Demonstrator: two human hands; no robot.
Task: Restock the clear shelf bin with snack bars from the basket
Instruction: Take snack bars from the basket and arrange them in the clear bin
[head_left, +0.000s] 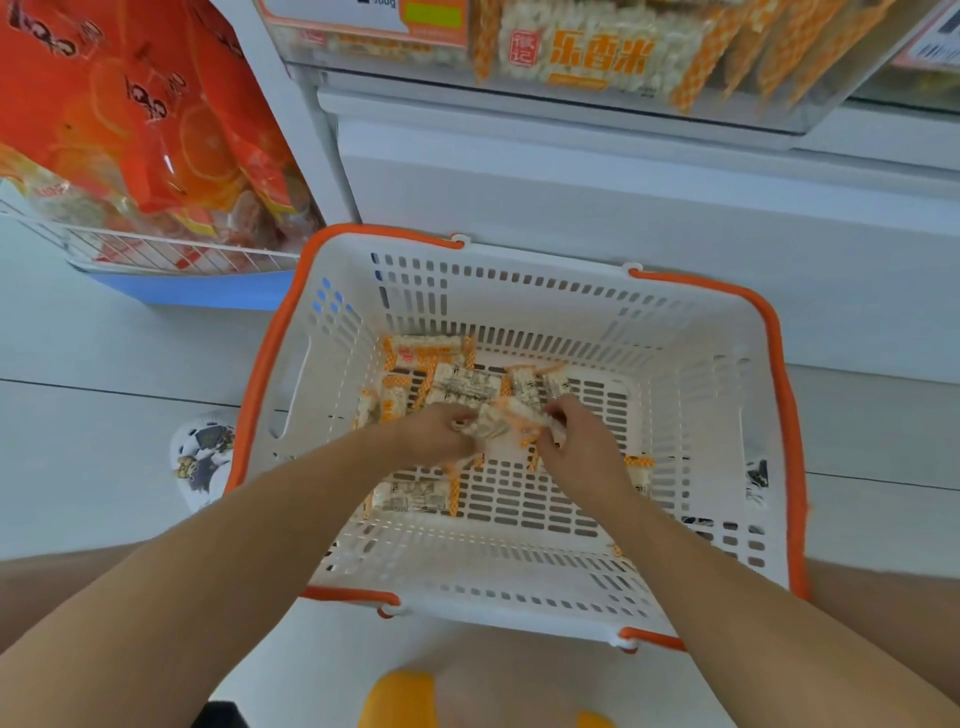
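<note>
Lighting: bright, even, diffuse, cool-toned; shadows faint. Glare: soft sheen on the orange snack bags (156, 104) at 10 o'clock. Blur: motion smear over both hands at centre and the bars they hold. Distortion: wide-angle bowing of the basket rim (779, 364) and forearms toward the edges.

The bundle of white-and-orange wrapped snack bars (511, 423) between the two hands is motion-blurred, so their count cannot be told. The left hand (434, 434) and right hand (579, 441) hide their own fingertips and several bars beneath. The clear plastic shelf bin (597, 111) is cut off by the top edge. The red-orange snack bags (135, 114) run off the left edge.
</note>
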